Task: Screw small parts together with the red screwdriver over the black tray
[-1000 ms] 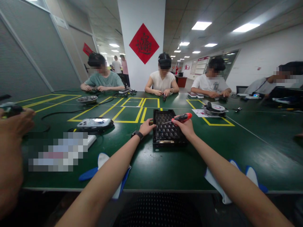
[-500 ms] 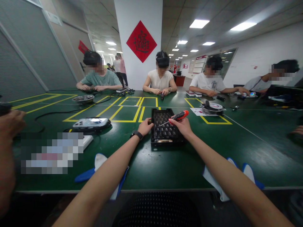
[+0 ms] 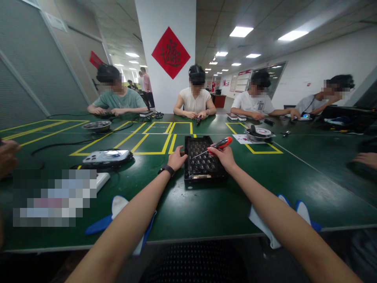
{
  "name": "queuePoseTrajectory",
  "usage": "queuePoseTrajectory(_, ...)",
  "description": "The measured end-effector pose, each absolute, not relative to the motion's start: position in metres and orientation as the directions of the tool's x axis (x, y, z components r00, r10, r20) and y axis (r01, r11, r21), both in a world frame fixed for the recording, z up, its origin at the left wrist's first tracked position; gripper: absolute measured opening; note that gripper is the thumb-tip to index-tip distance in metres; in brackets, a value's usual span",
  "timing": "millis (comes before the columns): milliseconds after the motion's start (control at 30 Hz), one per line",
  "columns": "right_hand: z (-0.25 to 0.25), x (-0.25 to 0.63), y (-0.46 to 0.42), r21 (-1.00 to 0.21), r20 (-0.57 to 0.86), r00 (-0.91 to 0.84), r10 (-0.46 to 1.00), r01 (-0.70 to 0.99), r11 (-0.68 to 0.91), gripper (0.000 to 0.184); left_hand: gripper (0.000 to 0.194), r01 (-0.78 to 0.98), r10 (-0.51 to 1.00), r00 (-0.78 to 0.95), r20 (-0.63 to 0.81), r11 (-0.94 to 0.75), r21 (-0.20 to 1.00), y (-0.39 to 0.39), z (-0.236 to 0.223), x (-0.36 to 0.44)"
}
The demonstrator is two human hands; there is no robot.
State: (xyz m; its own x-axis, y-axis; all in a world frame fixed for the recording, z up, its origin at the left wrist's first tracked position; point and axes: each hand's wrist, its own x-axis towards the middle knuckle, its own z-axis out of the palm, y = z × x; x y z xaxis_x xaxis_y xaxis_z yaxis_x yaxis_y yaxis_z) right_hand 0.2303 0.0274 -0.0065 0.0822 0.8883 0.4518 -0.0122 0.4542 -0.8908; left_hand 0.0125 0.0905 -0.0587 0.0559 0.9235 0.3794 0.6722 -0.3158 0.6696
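A shallow black case lies on the table in front of me, with rows of small shiny pieces in its dark insert. My left hand grips the case's left edge, thumb on top and the other fingers partly hidden. Between the thumb and fingers of my right hand is a screwdriver with a red and black handle. Its thin shaft slants down to the left over the insert; I cannot tell whether the tip touches anything.
Blue and white gloves lie under my forearms. To the left are a phone on a dark object, a blurred white item and a metal bowl. A metal dish stands right. Several people sit opposite; other people's hands show at both sides.
The view has swung slightly right, so everything sits further left. The screwdriver tip has dipped a little nearer to me over the insert. A neighbour's hand at left has slid mostly out of view.
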Motion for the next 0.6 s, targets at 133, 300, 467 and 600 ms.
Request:
queuePoseTrajectory(133,-0.0078,0.2339,0.0312,-0.904,0.405,0.140,0.903,-0.087,0.419,0.027,0.056,0.659,0.925,0.042,0.378,-0.310,0.685,0.0915,-0.0570,0.0126)
queuePoseTrajectory(300,-0.0058,0.2363,0.0310,-0.907,0.333,0.125,0.935,-0.231,0.353,0.024,0.045,0.585,0.927,0.043,0.372,-0.325,0.743,0.0933,-0.0576,0.0097)
queuePoseTrajectory(467,-0.0047,0.2358,0.0314,-0.902,0.272,0.086,0.958,-0.324,0.286,0.027,0.043,0.538,0.930,0.035,0.365,-0.325,0.778,0.0923,-0.0587,0.0090)
queuePoseTrajectory(600,-0.0061,0.2359,0.0316,-0.903,0.258,0.097,0.961,-0.330,0.276,0.030,0.043,0.550,0.936,0.021,0.353,-0.305,0.778,0.0908,-0.0562,0.0105)
